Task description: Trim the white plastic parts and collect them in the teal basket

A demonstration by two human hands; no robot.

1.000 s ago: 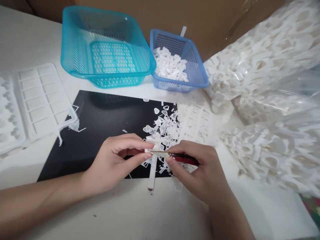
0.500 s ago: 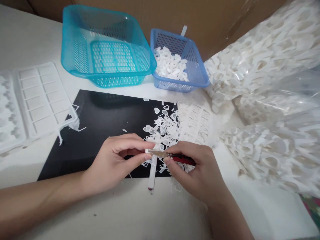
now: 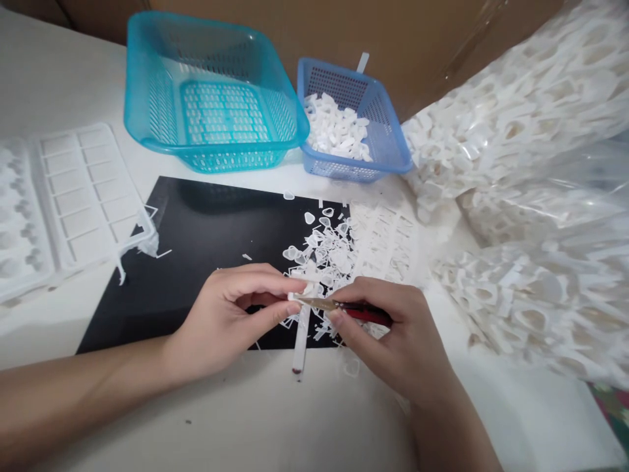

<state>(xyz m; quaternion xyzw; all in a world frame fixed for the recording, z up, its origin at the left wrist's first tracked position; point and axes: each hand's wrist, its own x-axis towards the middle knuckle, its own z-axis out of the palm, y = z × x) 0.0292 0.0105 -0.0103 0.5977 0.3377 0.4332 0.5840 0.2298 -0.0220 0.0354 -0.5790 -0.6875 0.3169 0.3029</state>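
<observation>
Between the thumb and fingers of my left hand is a small white plastic part, mostly covered by the fingertips. My right hand is closed around thread snips with a red and dark handle. The metal blades point left, and their tip meets the white part beside my left thumb. Below the blades, a white stick lies across the near edge of the black mat. White plastic scraps are heaped on the mat just behind my hands.
A turquoise basket stands at the back, beside a blue basket holding small white parts. Clear bags of white pieces crowd the right side. White plastic trays lie at the left, and a flat white frame borders the scraps.
The snips and my right hand have shifted slightly to the right. My left hand keeps its pinch on the white part. The whole view has moved very slightly.
</observation>
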